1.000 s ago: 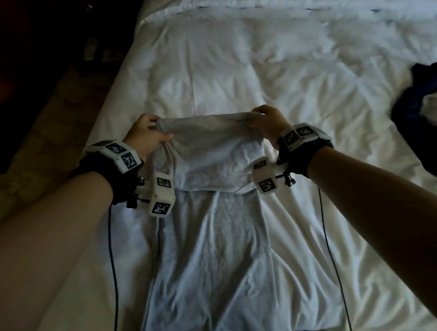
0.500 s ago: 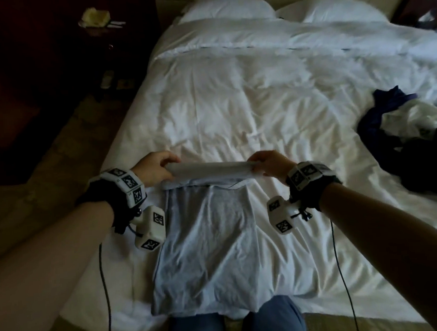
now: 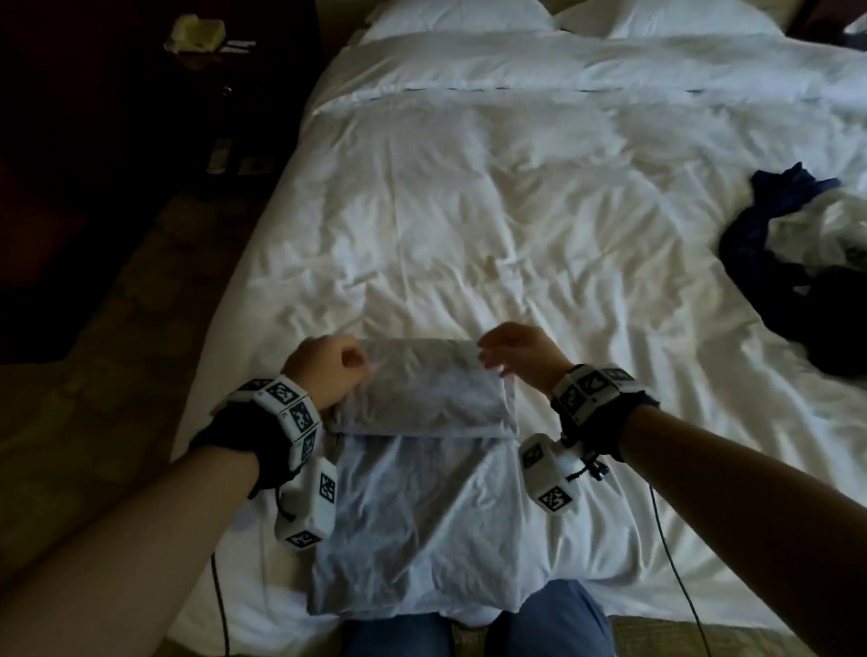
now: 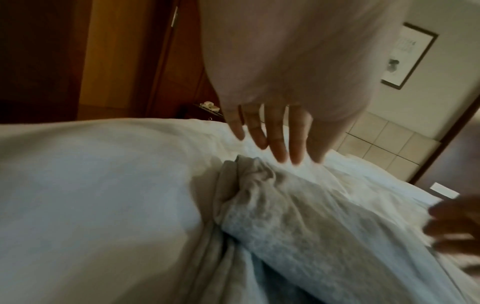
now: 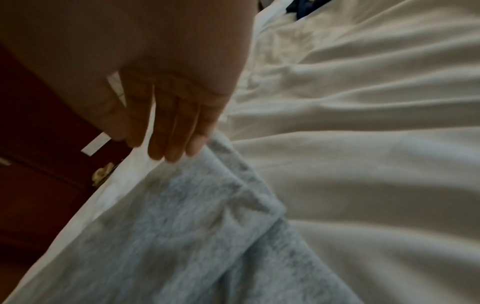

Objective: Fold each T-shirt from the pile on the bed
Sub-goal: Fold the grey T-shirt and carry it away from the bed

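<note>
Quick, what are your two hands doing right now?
Left hand: open, fingers straight, above the grey T-shirt.
Right hand: open, fingertips at the shirt's edge.

T-shirt (image 3: 419, 461): grey, flat on bed (image 3: 465, 214) near foot edge, top part folded down over body.
Left hand (image 3: 330, 367): at fold's left corner, fingers curled.
Right hand (image 3: 517, 356): at fold's right corner, fingers loose.
Pile (image 3: 824, 274): dark and white clothes, far right.
Pillows (image 3: 453, 14): two, at head.
</note>
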Available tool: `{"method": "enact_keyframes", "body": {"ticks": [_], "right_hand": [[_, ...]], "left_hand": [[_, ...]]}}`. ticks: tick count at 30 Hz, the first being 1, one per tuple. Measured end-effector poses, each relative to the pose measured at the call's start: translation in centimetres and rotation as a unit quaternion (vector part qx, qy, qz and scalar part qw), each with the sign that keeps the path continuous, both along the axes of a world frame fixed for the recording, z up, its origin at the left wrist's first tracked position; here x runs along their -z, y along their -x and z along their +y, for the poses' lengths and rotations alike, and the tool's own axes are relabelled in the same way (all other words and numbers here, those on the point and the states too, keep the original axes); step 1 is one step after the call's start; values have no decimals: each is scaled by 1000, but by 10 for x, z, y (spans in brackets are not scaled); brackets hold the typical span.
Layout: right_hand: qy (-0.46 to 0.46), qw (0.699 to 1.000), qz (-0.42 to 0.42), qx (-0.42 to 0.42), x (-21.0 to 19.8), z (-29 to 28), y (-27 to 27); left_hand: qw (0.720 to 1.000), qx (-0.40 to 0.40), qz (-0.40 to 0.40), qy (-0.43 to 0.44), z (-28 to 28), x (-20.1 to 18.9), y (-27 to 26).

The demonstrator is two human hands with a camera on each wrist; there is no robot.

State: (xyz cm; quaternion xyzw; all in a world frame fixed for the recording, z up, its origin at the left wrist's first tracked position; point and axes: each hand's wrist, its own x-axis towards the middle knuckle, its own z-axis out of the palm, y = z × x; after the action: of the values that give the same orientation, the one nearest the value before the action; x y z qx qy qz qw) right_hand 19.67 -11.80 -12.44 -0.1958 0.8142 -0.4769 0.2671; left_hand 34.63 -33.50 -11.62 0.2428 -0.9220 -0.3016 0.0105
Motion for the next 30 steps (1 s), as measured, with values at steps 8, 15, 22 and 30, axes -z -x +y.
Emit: {"method": "enact_keyframes", "body": {"ticks": [8,15,22,30], "right_hand": [[-262,898,267,-233,34,-31,-25],[-304,916,143,-218,65,-19,3],[-289,927,169,-169,65,-19,17],[-326,910,176,-184,31,-33,36]], "left_hand": [[979,136,-124,89,4,47,21],[969,181,-104,134,-3,92,17],[994,103,6,-32,-6,72,18],[981,-64,-48,-174,-42,53,29]]}}
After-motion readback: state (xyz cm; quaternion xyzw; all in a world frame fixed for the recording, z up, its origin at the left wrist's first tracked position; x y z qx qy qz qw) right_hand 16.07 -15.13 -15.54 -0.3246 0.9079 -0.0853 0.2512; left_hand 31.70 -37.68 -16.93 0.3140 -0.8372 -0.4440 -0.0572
